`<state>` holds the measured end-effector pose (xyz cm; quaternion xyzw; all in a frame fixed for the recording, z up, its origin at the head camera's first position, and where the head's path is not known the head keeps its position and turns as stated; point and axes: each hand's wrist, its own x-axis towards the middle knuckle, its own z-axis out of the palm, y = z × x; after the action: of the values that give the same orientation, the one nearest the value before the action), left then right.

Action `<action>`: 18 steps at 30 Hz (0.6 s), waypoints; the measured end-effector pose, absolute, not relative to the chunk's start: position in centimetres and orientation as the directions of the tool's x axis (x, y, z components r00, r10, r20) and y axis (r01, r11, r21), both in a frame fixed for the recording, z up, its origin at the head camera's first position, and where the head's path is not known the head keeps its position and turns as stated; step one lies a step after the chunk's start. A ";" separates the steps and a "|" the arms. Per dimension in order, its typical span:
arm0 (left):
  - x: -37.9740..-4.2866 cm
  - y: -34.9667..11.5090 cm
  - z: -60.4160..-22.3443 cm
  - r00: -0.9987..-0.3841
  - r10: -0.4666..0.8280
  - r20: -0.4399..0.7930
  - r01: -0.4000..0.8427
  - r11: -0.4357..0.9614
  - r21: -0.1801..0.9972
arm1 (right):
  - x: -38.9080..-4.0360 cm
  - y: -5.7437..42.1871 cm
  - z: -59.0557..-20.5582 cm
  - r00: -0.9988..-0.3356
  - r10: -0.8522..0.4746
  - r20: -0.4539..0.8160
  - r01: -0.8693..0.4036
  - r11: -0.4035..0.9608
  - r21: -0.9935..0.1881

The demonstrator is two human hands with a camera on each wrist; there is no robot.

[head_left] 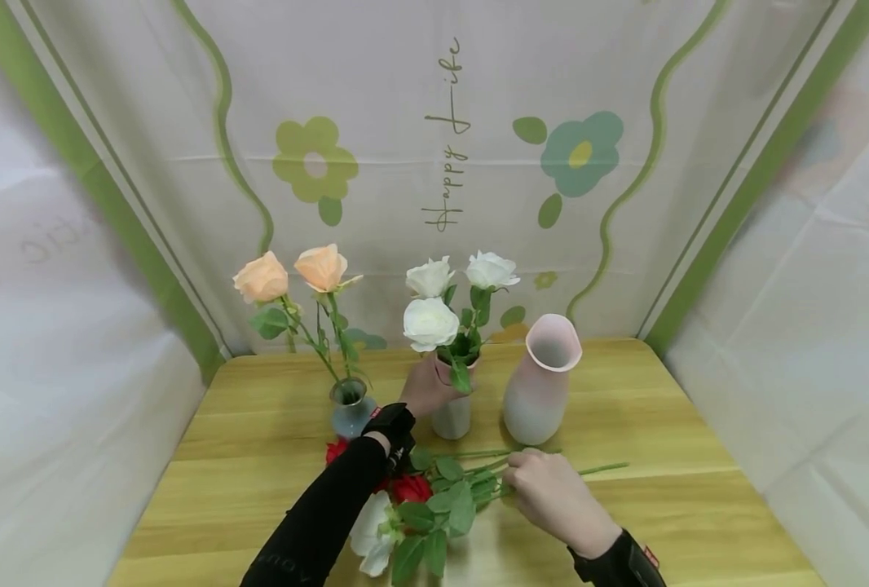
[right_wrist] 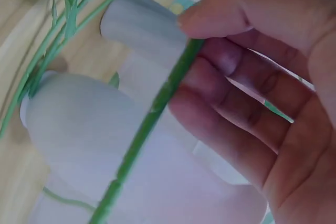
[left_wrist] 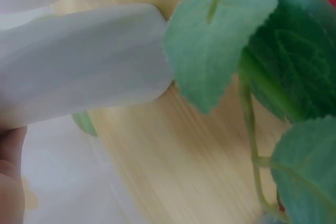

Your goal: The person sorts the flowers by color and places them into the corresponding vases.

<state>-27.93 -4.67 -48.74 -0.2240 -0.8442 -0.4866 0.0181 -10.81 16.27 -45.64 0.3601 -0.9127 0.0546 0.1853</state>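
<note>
In the head view my left hand (head_left: 425, 386) grips the upper part of a slim pink-and-white vase (head_left: 452, 417), which holds white roses (head_left: 431, 324) with green leaves. In the left wrist view the vase's pale lower body (left_wrist: 89, 59) shows, with fingertips (left_wrist: 10, 182) against it at the left edge. My right hand (head_left: 552, 496) is over the stems of flowers lying on the table. The right wrist view shows it pinching a green flower stem (right_wrist: 149, 121) between thumb and fingers. Red roses (head_left: 411, 488) and a white flower (head_left: 372, 534) lie under the left forearm, partly hidden.
To the left, a small blue-grey vase (head_left: 351, 416) holds two peach roses (head_left: 321, 267). A larger pink-and-white vase (head_left: 537, 399) stands right of the slim one. The wooden table (head_left: 699, 505) meets a printed cloth (head_left: 383, 122) behind, with cloth walls at both sides.
</note>
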 end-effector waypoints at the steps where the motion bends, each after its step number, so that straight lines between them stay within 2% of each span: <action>1: -27.9 -4.7 -48.8 -0.900 0.359 0.247 0.394 0.432 0.811 | -10.8 16.4 -45.5 -0.667 -0.633 0.393 -0.678 0.735 0.033; 11: -27.9 -4.8 -49.0 -0.889 0.378 0.256 0.415 0.432 0.801 | -10.9 18.5 -44.4 -0.581 -0.568 0.582 -0.663 0.746 0.066; 18: -27.8 -4.6 -48.7 -0.901 0.365 0.234 0.386 0.428 0.817 | -11.2 19.9 -43.4 -0.481 -0.539 0.692 -0.667 0.737 0.111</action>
<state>-27.77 -4.55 -48.71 -0.2219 -0.8450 -0.4865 0.0108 -11.20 19.88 -43.38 0.3522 -0.8560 0.0866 0.3684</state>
